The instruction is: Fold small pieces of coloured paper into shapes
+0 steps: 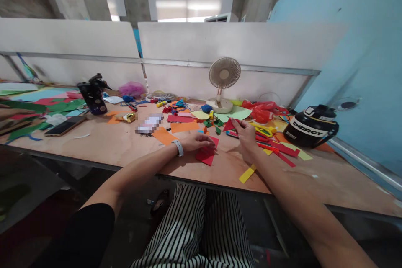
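My left hand (198,141), with a pale watch band (178,148) at its wrist, is closed on a piece of red paper (207,158) lying on the table. Its fingers bend over the paper's upper part and hide some of it. To the right, my right hand (245,134) pinches a small red paper triangle (230,125) between thumb and fingers, raised just above the tabletop. Small green paper cuttings (217,129) lie behind the gap between my hands. Beside my right hand are yellow-handled scissors (264,130) and an orange-handled tool (270,146).
A beige fan (225,73) stands at the back, near a red plastic bag (262,111). A big black jug (309,127) is at the right. Orange paper (165,136), a yellow strip (247,173), a phone (65,126) and a dark bottle (93,97) lie or stand around. Another person's hand (12,112) shows far left.
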